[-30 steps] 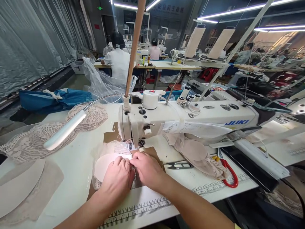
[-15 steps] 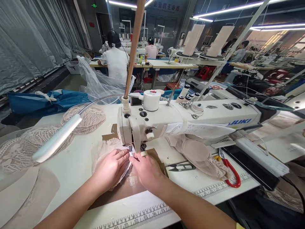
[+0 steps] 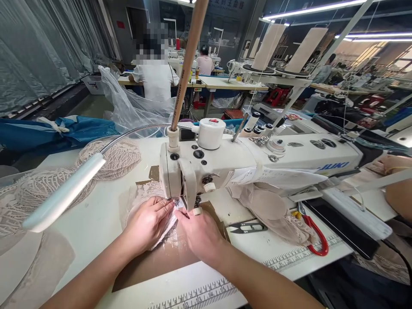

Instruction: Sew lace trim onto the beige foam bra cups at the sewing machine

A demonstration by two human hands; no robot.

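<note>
My left hand [image 3: 146, 223] lies flat, fingers stretched, on a pale lace and fabric piece [image 3: 137, 199] just left of the needle of the white sewing machine [image 3: 225, 165]. My right hand [image 3: 199, 231] presses on the brown card [image 3: 161, 262] right of the needle, its fingertips pinched at the fabric edge under the presser foot. The needle itself is mostly hidden by the machine head.
Black thread snips [image 3: 247, 227] and red-handled scissors [image 3: 313, 234] lie to the right beside beige cup pieces [image 3: 267, 206]. A gooseneck lamp [image 3: 61, 193] hangs over lace pieces [image 3: 109, 156] at left. Another person's arm [image 3: 397, 193] shows at far right; people sit at tables behind.
Both hands slid the fabric forward, up to the needle. The white round cup piece seen a second ago is now covered by my left hand and the machine head.
</note>
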